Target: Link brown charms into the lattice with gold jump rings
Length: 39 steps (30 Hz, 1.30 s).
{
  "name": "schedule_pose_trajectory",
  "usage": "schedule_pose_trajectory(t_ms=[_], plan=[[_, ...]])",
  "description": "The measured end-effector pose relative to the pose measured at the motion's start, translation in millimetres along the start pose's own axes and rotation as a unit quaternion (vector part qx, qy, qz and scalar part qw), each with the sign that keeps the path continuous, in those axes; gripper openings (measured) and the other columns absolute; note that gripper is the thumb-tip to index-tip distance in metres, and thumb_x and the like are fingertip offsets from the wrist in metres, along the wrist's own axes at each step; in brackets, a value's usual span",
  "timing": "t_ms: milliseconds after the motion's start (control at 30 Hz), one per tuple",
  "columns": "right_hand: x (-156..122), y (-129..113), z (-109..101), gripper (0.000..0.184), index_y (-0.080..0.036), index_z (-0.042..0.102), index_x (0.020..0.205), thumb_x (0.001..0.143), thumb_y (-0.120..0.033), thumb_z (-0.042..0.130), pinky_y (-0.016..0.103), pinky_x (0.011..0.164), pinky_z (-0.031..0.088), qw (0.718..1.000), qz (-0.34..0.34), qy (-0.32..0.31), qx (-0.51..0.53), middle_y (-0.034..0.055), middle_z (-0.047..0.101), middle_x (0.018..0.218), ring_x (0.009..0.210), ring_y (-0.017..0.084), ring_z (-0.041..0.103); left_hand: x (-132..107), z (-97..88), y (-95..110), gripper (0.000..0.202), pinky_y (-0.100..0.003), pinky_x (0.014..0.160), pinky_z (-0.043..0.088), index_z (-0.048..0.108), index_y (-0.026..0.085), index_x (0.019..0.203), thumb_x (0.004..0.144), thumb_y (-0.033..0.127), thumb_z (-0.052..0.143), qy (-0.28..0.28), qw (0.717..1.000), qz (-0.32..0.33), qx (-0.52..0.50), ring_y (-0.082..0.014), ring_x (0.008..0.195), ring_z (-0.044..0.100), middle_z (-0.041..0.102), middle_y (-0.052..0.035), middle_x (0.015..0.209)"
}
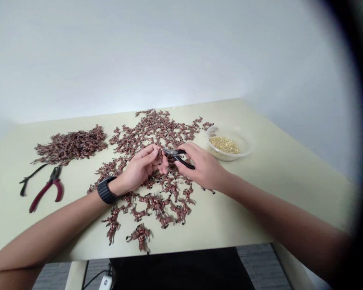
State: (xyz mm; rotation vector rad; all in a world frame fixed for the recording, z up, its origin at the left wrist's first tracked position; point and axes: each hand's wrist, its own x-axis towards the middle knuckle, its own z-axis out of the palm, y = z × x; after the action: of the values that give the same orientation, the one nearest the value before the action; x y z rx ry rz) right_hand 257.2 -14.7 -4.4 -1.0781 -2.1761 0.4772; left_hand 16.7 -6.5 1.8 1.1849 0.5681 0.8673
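Observation:
My left hand (139, 168) holds a small brown figure (160, 158) between its fingertips, and a black watch band (105, 190) circles that wrist. My right hand (203, 166) grips small black-handled pliers (177, 156), their steel tips right at the figure. Many brown, horse-like plastic figures (157, 133) lie scattered across the table under and beyond both hands. A denser heap of the same figures (71, 146) lies further left.
Red-handled pliers (48, 189) and a black-handled tool (32, 179) lie at the left on the pale green table (245, 201). A clear plastic bowl (228, 144) of small gold pieces stands at the back right. A wall rises behind the table.

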Motion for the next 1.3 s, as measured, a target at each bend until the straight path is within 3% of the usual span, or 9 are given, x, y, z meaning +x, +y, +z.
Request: schedule_pose_trajectory(t_ms=[300,367,500,567,633,700,767,833,1300], plan=[[-1,-8,-1,0.025,-0.022,0.058,0.107,0.099,-0.045,0.053,0.033,0.071,0.041,0.996,0.037,-0.022,0.075,0.0038,0.058,0.092,0.079,0.018,0.053,-2,-0.8,-4,0.016,-0.033,0.077,0.055,0.050,0.020,0.107,0.107,0.036,0.046,0.013,0.986,0.069,0.149,-0.0171,0.078,0.066,0.067,-0.0063,0.095],[-2,-13,-1,0.029,-0.023,0.058,0.101,0.101,-0.051,0.050,0.030,0.062,0.037,0.977,0.103,-0.065,0.175,-0.0002,0.050,0.081,0.068,0.015,0.046,-3,-10.6,-5,0.015,-0.034,0.077,0.055,0.051,0.021,0.110,0.105,0.035,0.050,0.049,0.938,0.133,0.316,-0.0180,0.081,0.066,0.068,-0.0072,0.096],[-2,-18,-1,0.040,-0.023,0.054,0.093,0.101,-0.061,0.044,0.026,0.047,0.021,0.852,0.247,-0.194,0.418,-0.0046,0.032,0.074,0.056,0.010,0.021,-3,-35.1,-3,0.020,-0.041,0.087,0.055,0.058,0.018,0.115,0.099,0.029,0.060,0.036,0.747,0.250,0.615,-0.0259,0.101,0.067,0.069,-0.0148,0.113],[-1,-18,-1,0.042,-0.022,0.054,0.091,0.101,-0.061,0.043,0.026,0.045,0.017,0.815,0.269,-0.213,0.466,-0.0046,0.030,0.074,0.056,0.010,0.016,-2,-38.0,-1,0.022,-0.043,0.092,0.054,0.058,0.018,0.119,0.099,0.027,0.061,0.031,0.716,0.270,0.643,-0.0280,0.109,0.065,0.068,-0.0165,0.122],[0,-17,-1,0.042,-0.021,0.056,0.093,0.101,-0.061,0.044,0.027,0.046,0.020,0.850,0.255,-0.175,0.427,-0.0040,0.035,0.074,0.055,0.010,0.021,-2,-31.4,0,0.023,-0.041,0.088,0.055,0.056,0.019,0.122,0.101,0.028,0.058,0.063,0.758,0.247,0.601,-0.0249,0.103,0.067,0.069,-0.0146,0.117],[0,-16,-2,0.038,-0.022,0.058,0.100,0.101,-0.058,0.047,0.028,0.051,0.029,0.923,0.205,-0.101,0.311,-0.0026,0.044,0.075,0.057,0.011,0.032,-2,-19.1,-1,0.016,-0.037,0.084,0.056,0.053,0.020,0.117,0.105,0.031,0.051,0.091,0.851,0.193,0.479,-0.0209,0.092,0.068,0.070,-0.0112,0.107],[-1,-14,-3,0.031,-0.023,0.058,0.108,0.100,-0.052,0.052,0.031,0.061,0.038,0.976,0.131,-0.023,0.171,0.0002,0.055,0.083,0.067,0.014,0.047,-2,-7.3,-3,0.016,-0.036,0.081,0.058,0.051,0.020,0.111,0.107,0.035,0.046,0.058,0.935,0.150,0.315,-0.0188,0.086,0.069,0.070,-0.0105,0.107],[-1,-11,-3,0.028,-0.023,0.058,0.113,0.098,-0.046,0.055,0.034,0.071,0.043,0.995,0.063,0.020,0.073,0.0038,0.062,0.095,0.081,0.018,0.055,-1,0.1,-5,0.018,-0.036,0.079,0.058,0.050,0.020,0.109,0.107,0.037,0.045,0.024,0.974,0.116,0.192,-0.0184,0.084,0.069,0.070,-0.0107,0.108],[-1,-6,-6,0.026,-0.022,0.057,0.115,0.100,-0.041,0.048,0.037,0.078,0.045,1.000,-0.013,-0.019,0.019,0.0085,0.062,0.105,0.090,0.023,0.059,-2,3.3,-6,0.018,-0.034,0.076,0.057,0.053,0.017,0.106,0.108,0.033,0.045,0.002,0.996,0.064,0.066,-0.0187,0.081,0.071,0.072,-0.0114,0.105]])
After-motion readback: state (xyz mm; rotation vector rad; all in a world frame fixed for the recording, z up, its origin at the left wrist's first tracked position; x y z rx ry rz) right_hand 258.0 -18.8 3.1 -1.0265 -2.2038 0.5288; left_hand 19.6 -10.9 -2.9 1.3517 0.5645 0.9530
